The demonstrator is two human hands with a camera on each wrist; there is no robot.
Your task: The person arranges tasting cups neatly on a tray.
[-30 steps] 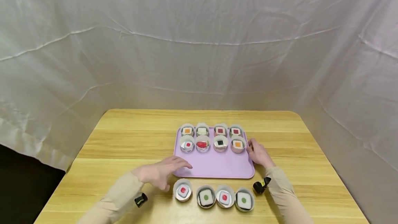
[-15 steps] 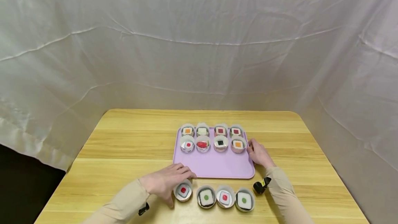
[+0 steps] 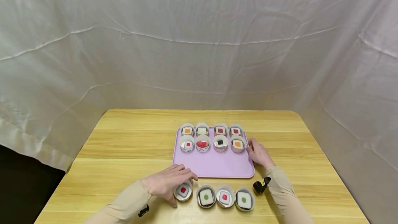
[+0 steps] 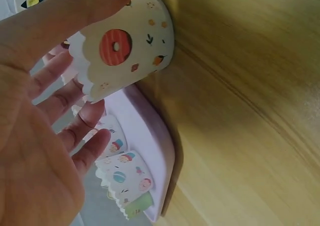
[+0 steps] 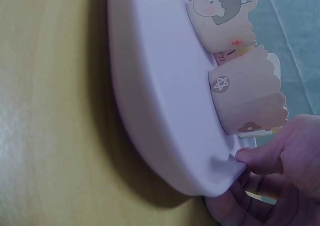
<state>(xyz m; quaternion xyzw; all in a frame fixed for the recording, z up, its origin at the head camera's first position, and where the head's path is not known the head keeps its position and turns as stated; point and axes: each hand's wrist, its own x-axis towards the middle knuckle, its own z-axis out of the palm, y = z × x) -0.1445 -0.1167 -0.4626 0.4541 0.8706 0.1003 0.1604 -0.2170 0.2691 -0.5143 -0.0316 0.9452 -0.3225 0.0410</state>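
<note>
My left hand [image 3: 166, 182] is around a paper baking cup [image 3: 183, 190] at the table front, its thumb on the near side and fingers on the far side. In the left wrist view, this cup [image 4: 120, 48] shows a printed doughnut; how firmly the fingers touch is partly hidden. Inside lies a pale block with a red centre. My right hand [image 3: 258, 153] grips the right edge of the lilac tray [image 3: 214, 167], the thumb [image 5: 250, 158] on its rim and the fingers curled below. Two rows of filled paper cups [image 3: 202, 144] stand on the tray's far half.
Right of the left hand, a row of three more paper cups stands before the tray: one with a green-dotted block [image 3: 206, 197], one red-centred [image 3: 225, 197], one green-dotted [image 3: 244, 199]. All rest on a wooden table [image 3: 124, 141] with grey curtains [image 3: 199, 61] around it.
My left hand has moved right and toward me from the tray's front left corner to surround the leftmost front cup. The right hand, the tray and the other cups stay where they were.
</note>
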